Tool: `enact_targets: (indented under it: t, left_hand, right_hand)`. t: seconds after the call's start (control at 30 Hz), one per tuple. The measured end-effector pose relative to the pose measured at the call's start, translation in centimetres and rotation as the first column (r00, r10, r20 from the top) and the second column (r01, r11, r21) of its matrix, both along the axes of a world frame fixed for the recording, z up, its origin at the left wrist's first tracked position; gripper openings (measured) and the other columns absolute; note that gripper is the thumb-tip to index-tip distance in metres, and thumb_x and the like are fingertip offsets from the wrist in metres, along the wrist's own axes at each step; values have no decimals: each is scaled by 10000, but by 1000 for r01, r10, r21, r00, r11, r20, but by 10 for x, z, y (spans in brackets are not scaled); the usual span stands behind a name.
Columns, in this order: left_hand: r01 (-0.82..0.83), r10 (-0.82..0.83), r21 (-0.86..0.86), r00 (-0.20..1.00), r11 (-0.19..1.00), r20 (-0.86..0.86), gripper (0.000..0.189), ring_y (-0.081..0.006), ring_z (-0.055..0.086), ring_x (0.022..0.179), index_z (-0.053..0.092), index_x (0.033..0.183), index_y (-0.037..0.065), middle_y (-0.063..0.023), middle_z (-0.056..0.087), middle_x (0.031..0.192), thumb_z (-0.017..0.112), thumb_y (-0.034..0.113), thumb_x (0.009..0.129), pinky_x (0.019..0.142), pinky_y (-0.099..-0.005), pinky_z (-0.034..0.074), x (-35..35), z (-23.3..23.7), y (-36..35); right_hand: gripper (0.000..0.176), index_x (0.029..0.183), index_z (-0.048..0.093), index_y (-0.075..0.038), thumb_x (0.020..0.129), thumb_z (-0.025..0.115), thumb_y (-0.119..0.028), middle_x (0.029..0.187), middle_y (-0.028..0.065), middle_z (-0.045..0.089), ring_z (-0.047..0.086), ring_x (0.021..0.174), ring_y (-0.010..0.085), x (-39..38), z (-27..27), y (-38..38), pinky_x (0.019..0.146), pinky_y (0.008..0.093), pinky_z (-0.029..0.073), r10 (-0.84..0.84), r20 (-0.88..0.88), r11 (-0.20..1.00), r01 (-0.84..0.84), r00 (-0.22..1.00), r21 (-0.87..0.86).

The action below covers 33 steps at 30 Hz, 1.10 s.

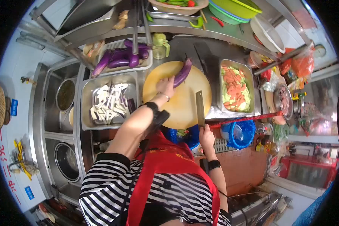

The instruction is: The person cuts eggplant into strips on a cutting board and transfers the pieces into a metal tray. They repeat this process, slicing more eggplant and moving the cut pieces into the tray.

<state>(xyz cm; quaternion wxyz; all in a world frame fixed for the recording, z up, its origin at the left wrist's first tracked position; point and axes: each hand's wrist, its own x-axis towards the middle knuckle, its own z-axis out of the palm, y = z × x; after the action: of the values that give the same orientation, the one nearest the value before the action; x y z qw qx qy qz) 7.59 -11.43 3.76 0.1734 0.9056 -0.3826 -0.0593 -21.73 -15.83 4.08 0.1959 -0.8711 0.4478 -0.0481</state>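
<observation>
On the round cutting board lies a whole purple eggplant, its stem end pointing away from me. My left hand is closed on the near end of this eggplant. A cleaver is in my right hand, gripped by the handle, with its blade over the right side of the board and apart from the eggplant. Left of the board, a steel tray holds cut eggplant strips. Behind it, several whole eggplants lie in a white tray.
To the right stands a steel tray of sliced orange and pale green vegetables. A jug with a green handle is behind the board. Blue-lined bins sit below the counter edge. A shelf with bowls spans the back; sinks are left.
</observation>
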Motion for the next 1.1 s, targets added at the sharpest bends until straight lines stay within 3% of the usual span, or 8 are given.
enact_targets:
  t: [0.13,0.2,0.3,0.63,0.87,0.97,1.03,1.1]
  left_hand:
    - [318,-309,6,915,948,259,509,-239,513,980,517,1175,195,-59,551,1055,633,176,680,827,-367,398,-2,39,55]
    - [612,-569,19,723,791,392,488,-221,491,1000,555,1132,212,-39,540,1066,610,117,656,852,-352,379,-4,44,79]
    - [685,-660,99,638,722,395,477,-217,493,985,580,1102,223,-35,540,1060,594,101,641,846,-348,382,-17,54,94]
    - [659,-622,95,640,747,451,344,-218,512,965,615,1033,202,-47,562,999,509,152,709,808,-345,398,-32,57,93]
    - [666,-625,90,633,740,458,397,-226,505,969,611,1059,202,-63,553,1027,553,126,673,832,-361,397,-19,44,91]
    - [592,-596,139,714,794,366,450,-254,494,1027,568,1123,174,-82,542,1056,561,132,675,893,-395,376,5,34,89]
    - [385,-465,299,841,873,276,476,-292,480,1092,489,1206,158,-90,515,1152,506,121,732,954,-430,338,11,32,84]
    - [324,-409,291,860,900,306,516,-292,457,1134,458,1230,149,-93,499,1187,532,120,721,971,-448,328,5,26,73]
  right_hand:
    - [225,799,479,-56,855,490,-274,607,239,565,560,566,427,-24,1,-4,497,513,432,-57,100,997,61,993,-44]
    - [217,778,465,-58,864,489,-257,596,234,556,554,552,421,-35,17,-5,476,508,423,-49,99,997,55,994,-60]
    - [197,772,461,-60,864,498,-230,592,219,557,553,547,415,-47,34,-7,469,505,420,-6,99,997,14,995,-75]
    - [151,843,471,-64,852,470,-215,574,176,586,593,525,357,-35,62,2,471,457,477,191,-186,977,-204,964,-53]
    - [209,891,496,-37,855,460,-239,564,203,575,583,519,380,15,15,-5,484,477,475,174,-106,981,-182,979,-71]
    - [175,860,477,-53,851,437,-224,607,210,592,600,574,382,9,23,0,515,478,485,139,-169,990,-142,976,-7]
    - [196,856,497,-44,855,472,-239,561,217,567,573,516,395,-8,26,-2,473,475,472,162,-54,986,-163,985,-31]
    - [190,832,481,-46,854,478,-235,573,214,569,573,532,397,-27,33,1,482,478,464,119,-4,991,-119,993,-55]
